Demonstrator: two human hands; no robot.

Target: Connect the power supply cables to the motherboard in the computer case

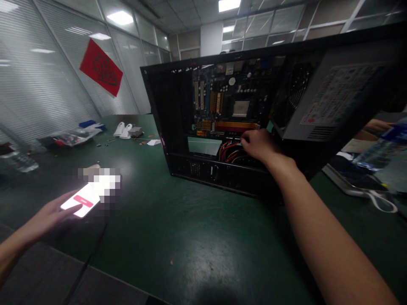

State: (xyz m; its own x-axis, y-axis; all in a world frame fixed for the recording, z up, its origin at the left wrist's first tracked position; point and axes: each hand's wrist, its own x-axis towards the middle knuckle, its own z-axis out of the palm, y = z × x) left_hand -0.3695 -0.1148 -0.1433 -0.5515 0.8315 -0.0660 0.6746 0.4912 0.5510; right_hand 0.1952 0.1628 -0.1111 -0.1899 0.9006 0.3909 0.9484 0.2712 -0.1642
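Note:
In my left hand [68,207] is a smartphone [83,200], gripped by its lower part with the thumb across the bright screen; its upper part is blurred out. A black computer case [193,173] stands upright with its side open, showing the motherboard [230,97] and the grey power supply [337,93]. My right hand [259,144] reaches inside, fingers curled at the motherboard's lower edge. Red, yellow and black cables [230,151] bunch just below those fingers. What the fingertips pinch is hidden.
The case stands on a green table [159,237]. Plastic bags of parts [71,137], a clear bottle [20,161] and white objects [124,130] lie at the left and back. At the right, a person's hand [378,126] shows near a blue-labelled bottle [380,148] and a tray [346,186].

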